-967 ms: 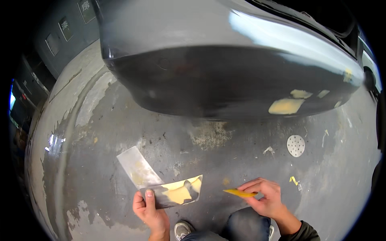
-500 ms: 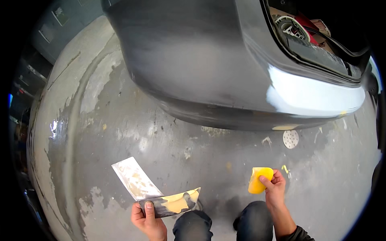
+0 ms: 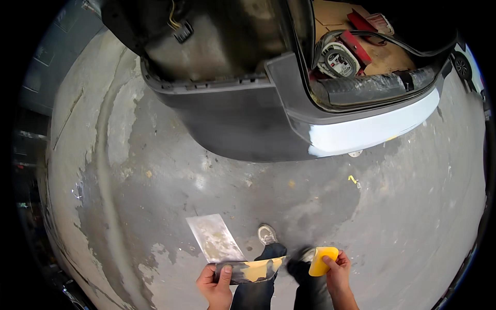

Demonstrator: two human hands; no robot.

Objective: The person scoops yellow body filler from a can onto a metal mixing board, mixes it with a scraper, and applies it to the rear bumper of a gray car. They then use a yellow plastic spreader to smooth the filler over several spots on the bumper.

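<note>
My left hand [image 3: 216,288] is closed on a dark flat board [image 3: 236,272] smeared with yellow putty. A pale rectangular plate [image 3: 217,236] with whitish and tan smears sticks out behind the board from the same hand. In my right hand [image 3: 338,273] a yellow putty spreader [image 3: 323,261] is pinched between thumb and fingers. Both hands are low in front of my legs, apart from each other and from the car. Beyond them is the car's rear bumper [image 3: 227,121], matt dark grey on the left, with a pale blue-white section [image 3: 372,124] on the right.
The open luggage space holds a red-and-white lamp unit [image 3: 339,59] on brown lining. A wire connector [image 3: 183,32] hangs in the bare lamp recess. On the concrete floor [image 3: 155,201] lie a yellow scrap [image 3: 353,180] and a partly hidden white disc [image 3: 355,153]. Another car [image 3: 467,67] stands at right.
My viewpoint has risen and the car sits higher and smaller in view. Its lamp recess and my shoes now show. Both hands keep their hold, now lower and closer together.
</note>
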